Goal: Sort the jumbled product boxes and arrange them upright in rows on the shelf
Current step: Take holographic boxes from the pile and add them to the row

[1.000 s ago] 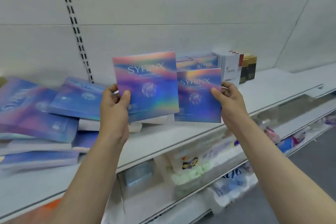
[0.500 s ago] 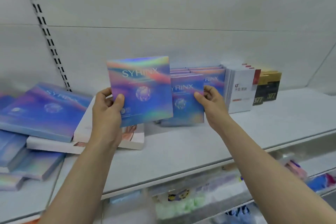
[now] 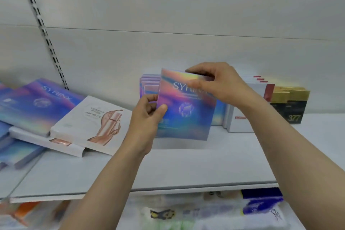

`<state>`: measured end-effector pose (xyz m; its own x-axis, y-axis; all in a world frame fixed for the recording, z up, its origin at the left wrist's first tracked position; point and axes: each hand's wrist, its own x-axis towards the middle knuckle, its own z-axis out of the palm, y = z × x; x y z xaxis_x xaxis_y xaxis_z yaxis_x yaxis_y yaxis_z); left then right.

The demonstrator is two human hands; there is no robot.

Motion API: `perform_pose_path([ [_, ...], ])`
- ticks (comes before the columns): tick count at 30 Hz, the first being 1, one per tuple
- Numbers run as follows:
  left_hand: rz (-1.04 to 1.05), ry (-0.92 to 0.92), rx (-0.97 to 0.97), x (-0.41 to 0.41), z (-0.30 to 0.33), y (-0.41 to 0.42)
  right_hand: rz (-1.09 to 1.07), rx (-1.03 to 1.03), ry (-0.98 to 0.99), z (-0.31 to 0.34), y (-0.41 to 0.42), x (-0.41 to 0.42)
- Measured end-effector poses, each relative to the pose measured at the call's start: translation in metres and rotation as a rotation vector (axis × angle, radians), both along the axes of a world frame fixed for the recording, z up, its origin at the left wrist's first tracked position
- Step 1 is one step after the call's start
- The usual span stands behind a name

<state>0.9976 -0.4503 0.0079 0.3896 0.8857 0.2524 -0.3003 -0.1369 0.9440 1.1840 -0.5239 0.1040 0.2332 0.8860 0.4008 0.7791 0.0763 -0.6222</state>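
Fingers of both hands, left hand [image 3: 147, 115] and right hand [image 3: 219, 84], pinch one SYRINX box [image 3: 186, 114]; perhaps four stand behind.

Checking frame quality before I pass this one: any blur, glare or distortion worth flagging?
Head view: the jumbled boxes at far left and goods below the shelf are smeared; the slotted wall rail bows from wide-angle distortion; the SYRINX box, held by left hand and right hand, shows a rainbow sheen; lighting flat, shadows soft.
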Motion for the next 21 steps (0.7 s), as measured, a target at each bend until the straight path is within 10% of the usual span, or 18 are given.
perform_pose_path([
  [5,0.009,0.137,0.088,0.026,-0.001,-0.014,0.085,-0.085,0.013,0.007,-0.017,0.038],
  [11,0.53,0.642,0.922,0.035,0.011,0.019,0.076,-0.112,0.034,0.006,-0.023,0.084],
  [16,0.481,1.007,0.896,0.045,0.004,0.045,-0.005,-0.186,-0.079,-0.009,-0.014,0.106],
  [21,0.475,0.996,0.884,0.05,-0.001,0.055,-0.016,-0.19,-0.121,-0.013,-0.007,0.116],
])
